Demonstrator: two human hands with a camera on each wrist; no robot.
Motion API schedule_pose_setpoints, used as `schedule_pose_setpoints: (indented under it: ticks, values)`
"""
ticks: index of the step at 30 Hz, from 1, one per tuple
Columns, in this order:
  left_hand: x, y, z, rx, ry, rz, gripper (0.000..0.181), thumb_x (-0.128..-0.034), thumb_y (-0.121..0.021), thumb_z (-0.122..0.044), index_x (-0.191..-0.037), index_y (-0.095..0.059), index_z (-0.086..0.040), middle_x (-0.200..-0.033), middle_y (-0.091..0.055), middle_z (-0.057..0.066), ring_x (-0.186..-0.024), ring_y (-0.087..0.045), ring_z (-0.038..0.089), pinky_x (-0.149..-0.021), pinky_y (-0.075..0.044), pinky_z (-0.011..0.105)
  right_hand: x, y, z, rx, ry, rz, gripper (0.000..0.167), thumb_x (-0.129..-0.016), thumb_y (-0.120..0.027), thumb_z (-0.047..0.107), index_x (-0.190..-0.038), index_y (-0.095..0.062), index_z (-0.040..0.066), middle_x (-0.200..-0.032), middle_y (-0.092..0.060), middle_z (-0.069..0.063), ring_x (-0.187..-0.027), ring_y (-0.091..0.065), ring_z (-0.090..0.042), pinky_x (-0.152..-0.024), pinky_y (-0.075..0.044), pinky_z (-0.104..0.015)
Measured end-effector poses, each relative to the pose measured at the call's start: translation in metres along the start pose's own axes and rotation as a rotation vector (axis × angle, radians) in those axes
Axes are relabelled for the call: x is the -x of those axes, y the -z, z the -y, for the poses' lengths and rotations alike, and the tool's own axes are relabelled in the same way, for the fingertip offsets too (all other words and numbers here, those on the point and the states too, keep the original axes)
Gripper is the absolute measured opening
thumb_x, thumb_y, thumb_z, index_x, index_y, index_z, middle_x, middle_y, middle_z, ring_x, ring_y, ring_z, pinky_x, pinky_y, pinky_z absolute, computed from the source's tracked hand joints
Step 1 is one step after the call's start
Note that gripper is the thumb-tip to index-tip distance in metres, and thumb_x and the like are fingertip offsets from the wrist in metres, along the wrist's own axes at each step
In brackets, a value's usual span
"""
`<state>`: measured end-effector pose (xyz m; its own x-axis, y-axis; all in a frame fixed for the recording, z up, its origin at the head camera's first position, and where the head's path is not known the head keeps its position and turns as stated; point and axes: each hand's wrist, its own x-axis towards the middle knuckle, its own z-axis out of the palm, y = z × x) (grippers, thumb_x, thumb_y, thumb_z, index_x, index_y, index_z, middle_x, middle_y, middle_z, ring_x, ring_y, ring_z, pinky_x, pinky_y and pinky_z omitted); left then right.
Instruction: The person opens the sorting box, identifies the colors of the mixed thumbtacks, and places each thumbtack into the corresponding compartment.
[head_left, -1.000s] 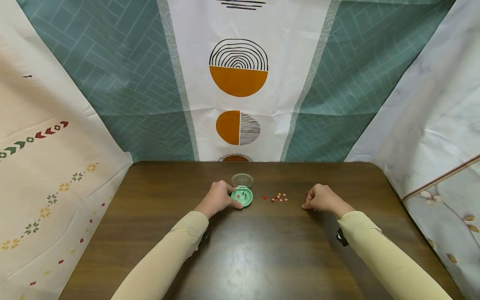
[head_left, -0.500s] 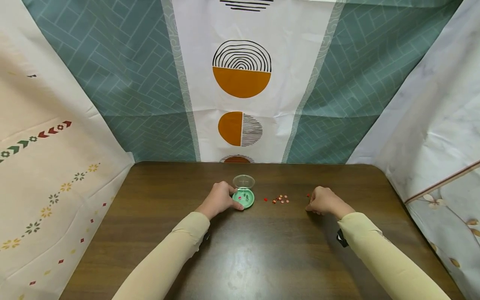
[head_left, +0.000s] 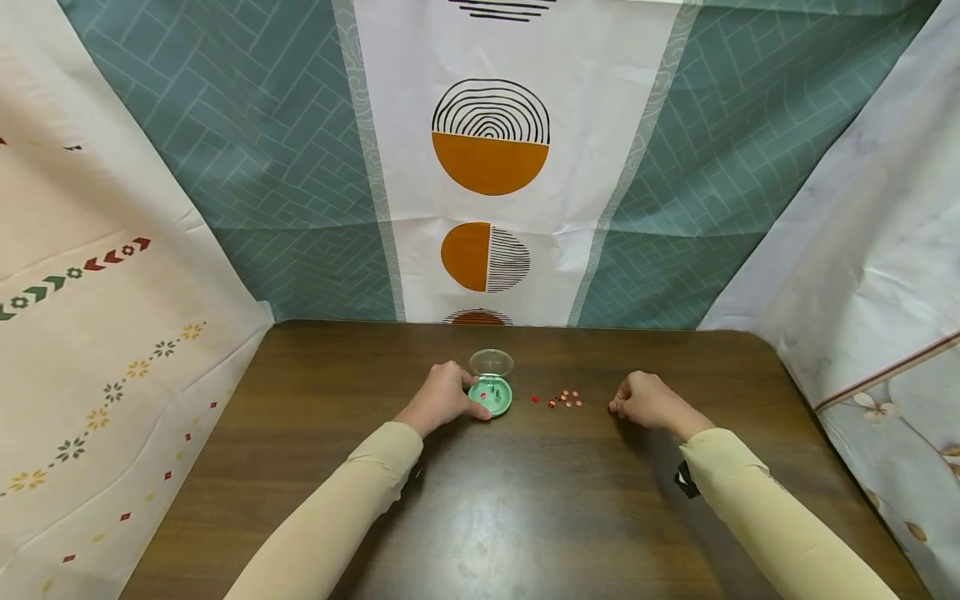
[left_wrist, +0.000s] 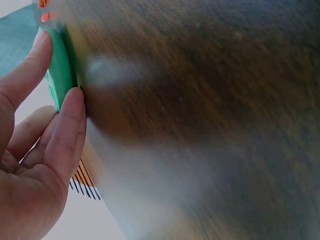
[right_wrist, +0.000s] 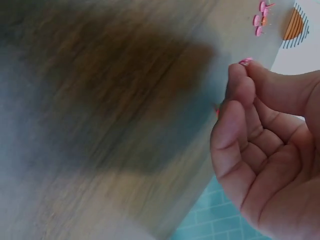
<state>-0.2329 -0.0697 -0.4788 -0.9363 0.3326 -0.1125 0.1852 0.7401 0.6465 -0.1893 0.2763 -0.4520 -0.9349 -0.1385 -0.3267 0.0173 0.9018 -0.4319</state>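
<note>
A small round green case (head_left: pixel 501 408) with its clear lid (head_left: pixel 492 362) raised stands on the table, a red piece and some dark pieces inside. My left hand (head_left: pixel 444 395) grips its left side, thumb at the near rim and fingers at the far side; the left wrist view shows the green wall (left_wrist: pixel 61 70) between them. Farther right, my right hand (head_left: pixel 647 400) pinches a small pink-red thumbtack (right_wrist: pixel 245 61) between thumb and fingertips, mostly covered. Behind those fingers a red bit (right_wrist: pixel 216 110) peeks out on the table.
Several thumbtacks (head_left: pixel 567 404) lie between the hands, with a single red one (head_left: pixel 535 399) nearer the case. The brown wooden table (head_left: pixel 480 500) ends at a patterned curtain (head_left: pixel 337 275) behind; more cloth hangs at both sides.
My right fingertips have shifted slightly, and the red tack seen beyond them half a second ago is now hidden in the head view. The left hand keeps its grip on the case.
</note>
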Motion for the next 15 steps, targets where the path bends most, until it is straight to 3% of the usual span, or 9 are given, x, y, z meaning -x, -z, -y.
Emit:
schedule_pose_setpoints:
  ticks: [10,15]
  values:
    - [0.001,0.001,-0.002,-0.007,0.012,0.01,0.068,-0.0532,-0.09,-0.037,-0.112,-0.069,-0.009,-0.111,-0.07,0.005,-0.114,-0.057,0.021,-0.095,-0.047,0.035,-0.011,0.003,0.011,-0.139,0.057,-0.1,0.021,-0.094,-0.05,0.009,-0.088,-0.069,0.001,-0.082,-0.068,-0.009,-0.068,-0.055,-0.012,-0.06,-0.045,-0.024]
    - [0.002,0.003,-0.004,-0.009,0.014,0.019,0.069,-0.0536,-0.09,-0.037,-0.113,-0.069,-0.009,-0.112,-0.069,0.005,-0.115,-0.057,0.021,-0.096,-0.046,0.035,-0.016,0.004,0.022,-0.248,0.109,-0.11,0.024,-0.097,-0.048,0.011,-0.094,-0.066,-0.005,-0.085,-0.067,-0.016,-0.065,-0.054,-0.011,-0.056,-0.046,-0.024]
